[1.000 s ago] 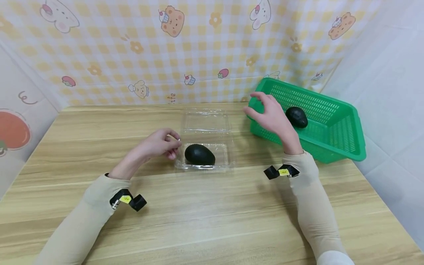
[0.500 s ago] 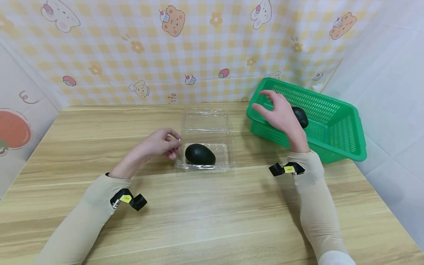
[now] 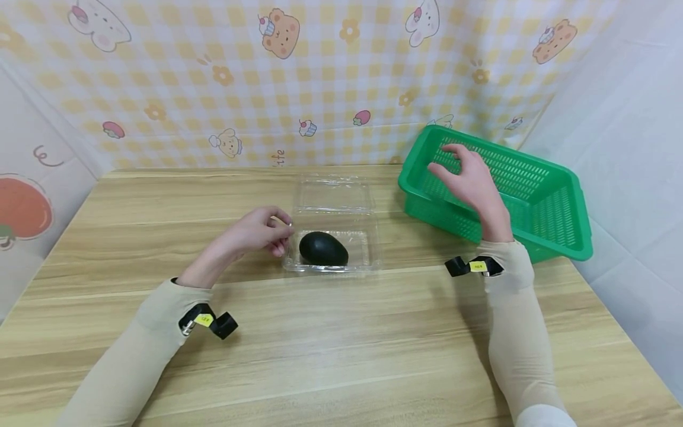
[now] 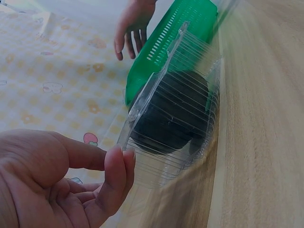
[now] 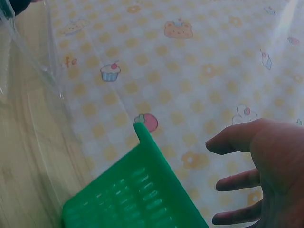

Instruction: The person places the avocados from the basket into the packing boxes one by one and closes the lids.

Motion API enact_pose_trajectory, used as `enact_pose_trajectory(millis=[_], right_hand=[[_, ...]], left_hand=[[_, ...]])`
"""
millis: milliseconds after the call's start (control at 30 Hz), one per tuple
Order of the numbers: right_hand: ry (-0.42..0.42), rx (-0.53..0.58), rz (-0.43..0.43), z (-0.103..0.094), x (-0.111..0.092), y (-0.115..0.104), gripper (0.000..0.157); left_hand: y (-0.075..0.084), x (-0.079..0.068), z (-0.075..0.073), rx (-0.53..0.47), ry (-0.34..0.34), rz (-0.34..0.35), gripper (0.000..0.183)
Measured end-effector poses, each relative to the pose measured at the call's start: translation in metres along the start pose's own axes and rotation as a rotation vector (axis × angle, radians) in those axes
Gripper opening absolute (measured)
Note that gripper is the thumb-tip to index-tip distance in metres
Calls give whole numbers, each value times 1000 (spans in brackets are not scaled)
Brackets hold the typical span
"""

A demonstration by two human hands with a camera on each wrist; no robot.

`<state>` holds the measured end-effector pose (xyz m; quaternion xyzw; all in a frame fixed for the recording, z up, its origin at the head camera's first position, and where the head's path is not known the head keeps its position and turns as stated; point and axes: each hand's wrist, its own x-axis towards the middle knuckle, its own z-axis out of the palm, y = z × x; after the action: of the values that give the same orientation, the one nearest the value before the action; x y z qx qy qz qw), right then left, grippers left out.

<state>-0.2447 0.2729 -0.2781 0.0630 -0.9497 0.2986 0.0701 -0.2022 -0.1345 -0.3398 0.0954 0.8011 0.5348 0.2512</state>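
Observation:
A clear plastic clamshell box (image 3: 363,268) lies on the table with its lid (image 3: 333,194) folded back. One dark avocado (image 3: 323,249) rests in its base. At the box's left edge, my left hand (image 3: 256,230) pinches the rim between thumb and fingers, plainly seen in the left wrist view, where the avocado (image 4: 173,111) shows through the ribbed wall. My right hand (image 3: 474,181) hovers over the left part of the green basket (image 3: 437,212), fingers spread and holding nothing. The avocado in the basket is hidden behind that hand and wrist.
The wooden table (image 3: 341,350) stretches in front of both arms. A yellow-checked cloth (image 3: 331,83) with cartoon prints hangs behind it, and a white sheet (image 3: 629,178) closes off the right side. The basket's raised rim stands near the table's right edge.
My right hand has moved rightward, from the basket's left rim to over its inside, and now covers the avocado there. The left hand and clamshell box have stayed put.

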Motion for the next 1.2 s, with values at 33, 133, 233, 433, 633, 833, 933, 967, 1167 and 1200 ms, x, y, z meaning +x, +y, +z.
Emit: enact_pose_trajectory(millis=[33,133,233,433,633,833,933,967,1167,1200], right_hand=[[1,2,10,-1,0,2,69],[3,3,28,-3,2,8,70],[5,3,45,-4,3,14,70],[12,-5,62,-7,4,24,71],[8,-6,83,-9,4,30,71],[5,0,117,-8,6,42,74],[-1,-8,124,-7,8,47,75],[-5,-11,127,-7,8,49,75],[-37,-34,141,-9,13,57,74],[-46,-40,142,-10,13,59,74]], left_hand=[[0,0,0,0,-2,1,31],[1,0,0,-3,-6,4,31],[1,0,0,-6,-6,3,31],[1,0,0,-10,-6,2,31],[1,0,0,-17,-6,-2,30],[1,0,0,-25,-5,-3,31],[1,0,0,-29,-2,-6,31],[1,0,0,-29,-1,-8,31],[0,1,1,-34,-7,-9,33],[-1,2,1,-33,-8,-7,33]])
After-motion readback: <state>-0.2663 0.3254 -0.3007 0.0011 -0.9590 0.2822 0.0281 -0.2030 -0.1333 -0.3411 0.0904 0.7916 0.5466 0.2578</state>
